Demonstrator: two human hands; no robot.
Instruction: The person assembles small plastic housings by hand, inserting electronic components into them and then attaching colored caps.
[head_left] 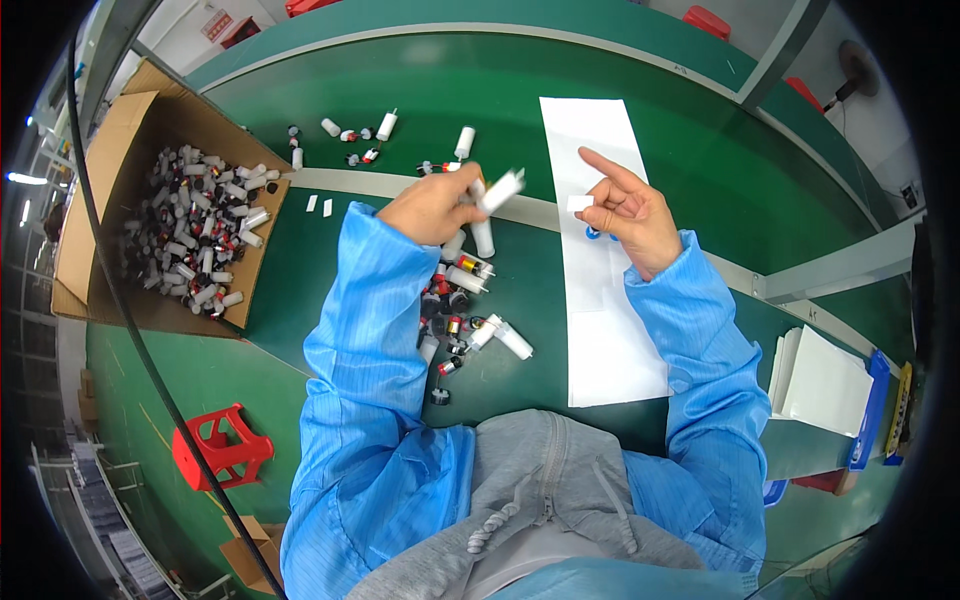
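Note:
My left hand (432, 208) is closed on a white cylindrical part (503, 190), its tip blurred by motion. The hand hovers over a loose pile of similar white, black and red parts (468, 278) on the green table. My right hand (642, 228) pinches a small white rectangular piece (579, 203) at the thumb, with the index finger stretched out. Beneath that hand lies a long white paper strip (615, 355). A small blue item (592, 233) shows just below the right thumb, partly hidden.
An open cardboard box (85, 240) full of such parts stands at the left. Two small white pieces (327, 207) lie near it. Several parts (386, 125) are scattered farther back. White sheets (828, 385) rest at the right; a red stool (240, 452) stands on the floor, lower left.

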